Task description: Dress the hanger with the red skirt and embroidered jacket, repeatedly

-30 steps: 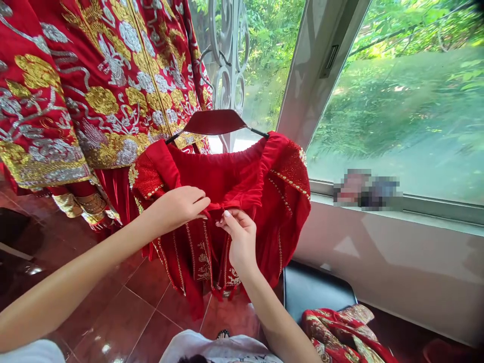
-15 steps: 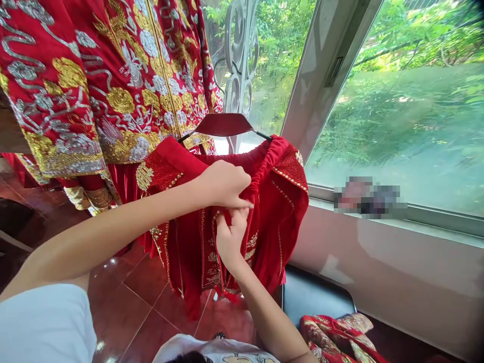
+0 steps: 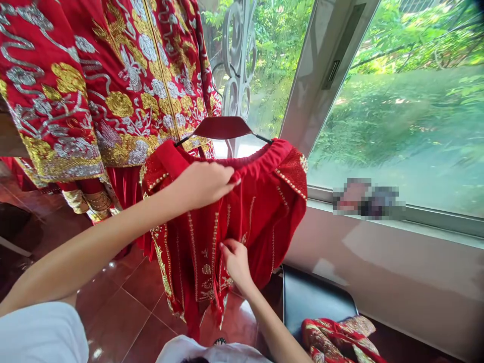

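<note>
A red skirt [image 3: 264, 212] with gold beaded stripes hangs by its waistband from a dark red hanger [image 3: 223, 127] in front of the window. My left hand [image 3: 204, 182] is closed, pinching the skirt's waistband near the top middle. Lower down, my right hand [image 3: 234, 259] grips a fold of the skirt's front panels with its fingers curled into the cloth. A red jacket [image 3: 98, 85] thick with gold and silver embroidery hangs just left of and behind the skirt.
A large window [image 3: 397, 111] with a grey frame and sill runs along the right. An ornate metal grille [image 3: 236, 65] stands behind the hanger. A black seat [image 3: 313, 297] with embroidered red cloth [image 3: 340, 338] on it sits at lower right. The floor is glossy red tile [image 3: 128, 312].
My right hand has slid down from the waistband to the skirt's front panels. My left hand stays pinched on the waistband, and the skirt now hangs straighter and longer.
</note>
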`<state>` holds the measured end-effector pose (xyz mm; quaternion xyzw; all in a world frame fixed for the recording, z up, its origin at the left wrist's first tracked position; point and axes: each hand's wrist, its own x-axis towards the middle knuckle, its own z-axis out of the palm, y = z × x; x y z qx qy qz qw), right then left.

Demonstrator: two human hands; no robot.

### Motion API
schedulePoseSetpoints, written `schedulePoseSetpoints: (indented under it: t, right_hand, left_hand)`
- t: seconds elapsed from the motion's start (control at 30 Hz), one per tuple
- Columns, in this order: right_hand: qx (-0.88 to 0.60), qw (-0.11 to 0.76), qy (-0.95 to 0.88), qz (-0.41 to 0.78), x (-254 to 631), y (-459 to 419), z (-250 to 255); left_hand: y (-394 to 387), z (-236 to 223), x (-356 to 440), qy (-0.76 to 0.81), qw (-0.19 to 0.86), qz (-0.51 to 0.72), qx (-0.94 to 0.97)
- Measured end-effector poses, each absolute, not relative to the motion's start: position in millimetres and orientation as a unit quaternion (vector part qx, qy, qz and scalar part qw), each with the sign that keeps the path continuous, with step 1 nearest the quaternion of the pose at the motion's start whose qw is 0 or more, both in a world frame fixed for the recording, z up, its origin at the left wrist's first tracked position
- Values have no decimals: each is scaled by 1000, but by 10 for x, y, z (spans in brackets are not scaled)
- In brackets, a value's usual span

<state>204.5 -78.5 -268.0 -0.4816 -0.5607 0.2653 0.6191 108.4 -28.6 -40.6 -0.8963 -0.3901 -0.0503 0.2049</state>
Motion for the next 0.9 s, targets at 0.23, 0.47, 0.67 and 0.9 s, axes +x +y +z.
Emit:
schedulePoseSetpoints:
  t: [0.23, 0.47, 0.67, 0.9]
  right_hand:
    - [-618, 619, -481, -61, 2934, -671, -1611]
    - [-718, 451, -523, -84, 3080, 114, -974]
    - [-624, 374, -685, 22, 3716, 64, -786]
    - [-666, 323, -666, 96, 4019, 377, -357]
  left_hand:
    - [-352, -367, 534, -537, 264, -241, -764]
    - [-128, -732, 503, -671, 304, -292, -610]
    - [-343, -467, 189, -699, 281, -264, -603]
    - [-102, -129, -281, -705, 203, -150, -663]
